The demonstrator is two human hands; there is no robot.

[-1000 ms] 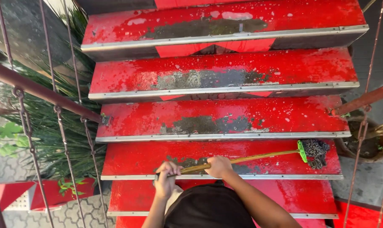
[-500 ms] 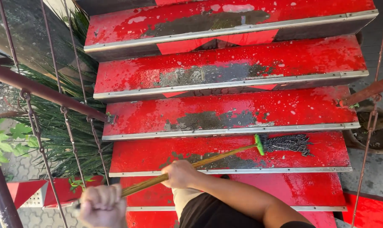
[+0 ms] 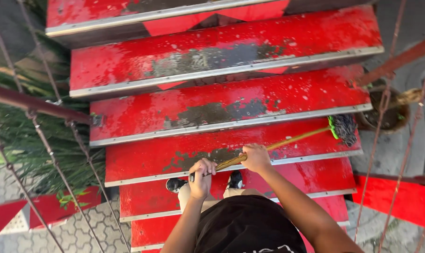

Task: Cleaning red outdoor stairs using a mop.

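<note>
Red stair treads [image 3: 231, 105] with metal-edged fronts and worn grey patches are seen descending — wet and speckled. A brown handrail [image 3: 34, 104] with thin rods is set at the left, above green plants [image 3: 29, 140]. A round pot [image 3: 388, 115] is placed on grey paving [image 3: 81, 229] at the right.
</note>
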